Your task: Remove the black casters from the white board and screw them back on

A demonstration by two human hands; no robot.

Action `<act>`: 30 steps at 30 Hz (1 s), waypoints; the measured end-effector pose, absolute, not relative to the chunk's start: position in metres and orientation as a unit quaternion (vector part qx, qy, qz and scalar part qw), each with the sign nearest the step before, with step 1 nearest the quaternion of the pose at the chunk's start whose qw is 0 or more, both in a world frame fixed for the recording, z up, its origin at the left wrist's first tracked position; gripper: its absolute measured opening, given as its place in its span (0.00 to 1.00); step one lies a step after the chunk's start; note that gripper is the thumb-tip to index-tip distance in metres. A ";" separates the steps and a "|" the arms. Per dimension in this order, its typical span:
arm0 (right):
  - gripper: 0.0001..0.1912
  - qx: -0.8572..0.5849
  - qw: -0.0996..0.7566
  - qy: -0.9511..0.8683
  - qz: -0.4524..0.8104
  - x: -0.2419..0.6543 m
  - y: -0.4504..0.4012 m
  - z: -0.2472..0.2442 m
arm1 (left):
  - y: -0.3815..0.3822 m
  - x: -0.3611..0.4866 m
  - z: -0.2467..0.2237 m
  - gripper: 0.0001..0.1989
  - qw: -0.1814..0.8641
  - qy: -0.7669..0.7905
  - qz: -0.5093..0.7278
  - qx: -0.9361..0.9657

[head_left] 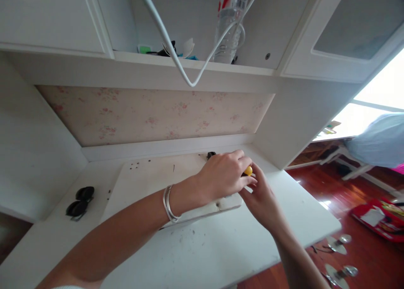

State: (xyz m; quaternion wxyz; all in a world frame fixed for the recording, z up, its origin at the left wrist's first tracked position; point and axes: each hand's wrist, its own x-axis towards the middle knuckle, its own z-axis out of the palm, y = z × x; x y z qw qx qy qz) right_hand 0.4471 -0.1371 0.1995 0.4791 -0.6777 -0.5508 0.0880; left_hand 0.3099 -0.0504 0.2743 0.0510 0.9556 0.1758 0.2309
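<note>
Our left hand and right hand meet around a yellow piece

Our left fingers curl closed around the yellow piece, whose rounded end shows between the two hands; the rest is hidden. Our right thumb and fingers bend in from the right, but we cannot tell whether they grip it. Below our fingers, a white board lies on a white desk. Just beyond the left knuckles, at the board's far edge, is a small black fitting. Well left of our fingers, two black wheels sit on the desk. Above our fingers, a white cable hangs before a shelf holding a clear bottle.
</note>
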 end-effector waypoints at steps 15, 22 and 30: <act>0.11 -0.740 0.390 -0.546 0.052 0.442 -0.138 0.205 | -0.049 0.309 0.275 0.14 0.052 0.152 0.203 0.966; 0.13 -0.638 0.429 -0.616 0.171 0.448 -0.142 0.203 | -0.047 0.306 0.271 0.14 0.102 0.078 0.202 0.971; 0.27 -0.685 0.459 -0.549 0.134 0.447 -0.138 0.196 | -0.053 0.306 0.272 0.15 0.057 0.104 0.223 0.968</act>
